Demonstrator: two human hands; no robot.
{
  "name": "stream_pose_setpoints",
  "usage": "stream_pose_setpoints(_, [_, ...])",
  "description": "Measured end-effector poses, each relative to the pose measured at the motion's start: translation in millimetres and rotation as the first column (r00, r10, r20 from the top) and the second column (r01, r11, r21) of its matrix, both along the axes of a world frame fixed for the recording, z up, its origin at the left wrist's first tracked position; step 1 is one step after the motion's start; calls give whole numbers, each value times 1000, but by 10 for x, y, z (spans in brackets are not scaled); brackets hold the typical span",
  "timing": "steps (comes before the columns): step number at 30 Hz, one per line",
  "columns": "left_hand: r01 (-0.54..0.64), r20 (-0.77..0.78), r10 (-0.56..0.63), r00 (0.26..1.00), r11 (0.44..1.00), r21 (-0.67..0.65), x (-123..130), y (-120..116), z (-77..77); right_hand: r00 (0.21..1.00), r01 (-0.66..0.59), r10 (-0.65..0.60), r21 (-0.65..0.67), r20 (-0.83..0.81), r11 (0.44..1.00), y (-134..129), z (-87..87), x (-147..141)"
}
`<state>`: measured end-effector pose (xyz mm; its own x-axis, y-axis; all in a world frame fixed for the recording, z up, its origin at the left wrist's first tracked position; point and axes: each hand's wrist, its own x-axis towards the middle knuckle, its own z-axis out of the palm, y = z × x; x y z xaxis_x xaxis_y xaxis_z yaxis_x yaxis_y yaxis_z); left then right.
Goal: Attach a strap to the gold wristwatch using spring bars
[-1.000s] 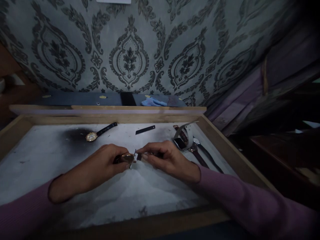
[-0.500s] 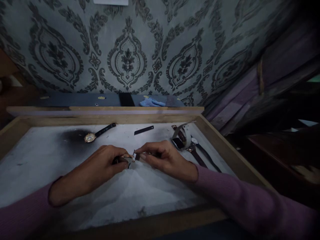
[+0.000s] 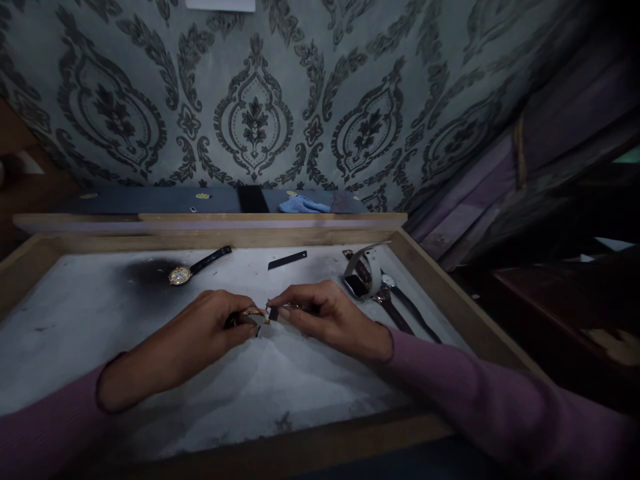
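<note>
My left hand [image 3: 207,330] is closed on a wristwatch [image 3: 259,313] with a gold-coloured case edge, gripped between thumb and fingers. Most of its face and strap is hidden. My right hand [image 3: 333,317] pinches a short dark watch strap [image 3: 273,313], its end close to the watch case. Whether strap and case touch, I cannot tell. Something thin and shiny shows between the right fingers, too small to name. Both hands are held over the white tray bottom [image 3: 235,393], their fingertips nearly meeting.
A gold watch [image 3: 180,275] with a black strap lies at the left. Behind my hands is a flat black blade-like strip [image 3: 287,260]. At the right are a square-faced watch [image 3: 356,285] and several other watches. Wooden rims [image 3: 275,237] border the tray; a blue cloth [image 3: 305,204] lies beyond.
Almost nothing differs. Both hands keep the same grip and place, with only a very slight shift of the fingers and the view.
</note>
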<state>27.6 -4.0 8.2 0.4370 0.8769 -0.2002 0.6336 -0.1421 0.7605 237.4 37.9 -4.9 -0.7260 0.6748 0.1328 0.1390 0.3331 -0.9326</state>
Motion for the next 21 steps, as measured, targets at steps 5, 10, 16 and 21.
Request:
stream_pose_setpoints(5, [-2,6,2,1000,1000,-6,-2,-4,-5,1000,1,-2,11,3,1000,0,-10,1])
stream_pose_setpoints(10, [-10,-2,10,1000,1000,-13,8,-1,6,1000,3,-4,68,14,998,1,-14,4])
stream_pose_setpoints(16, [-16,-12,16,1000,999,-36,18,5,22,997,5,-21,190,80,982,-10,-7,25])
stream_pose_setpoints(21, [-25,32,29,999,993,-116,29,-3,35,994,-14,-15,272,106,962,-15,-24,34])
